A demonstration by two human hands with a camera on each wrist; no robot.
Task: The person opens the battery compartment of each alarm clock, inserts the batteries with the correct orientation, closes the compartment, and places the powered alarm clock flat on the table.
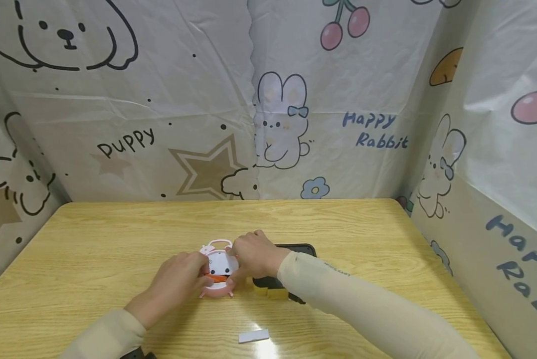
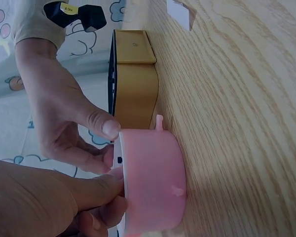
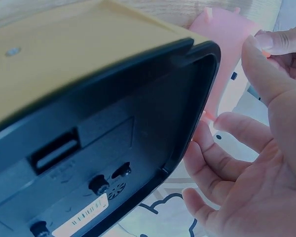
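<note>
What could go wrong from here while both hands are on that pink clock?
The right hand is close beside the yellow-and-black device, so it might knock it. The pink clock could slip if the left hand pushes unevenly. The right sleeve might brush aside the small white strip.

A pale yellow wood-grain counter (image 1: 115, 234) carries a boxy mustard-yellow device with a black back panel (image 3: 113, 123), lying panel-side up, its slot, small knobs and white barcode label (image 3: 80, 217) showing in the right wrist view. Nearer the counter's front lies a small flat white rectangular strip (image 1: 253, 336). Creased off-white sheeting (image 1: 196, 94) rises behind and on both sides, printed with outlined rabbits, a puppy, tan stars, pink cherries, a blue flower and lettering reading "Puppy" and "Happy Rabbit".
</note>
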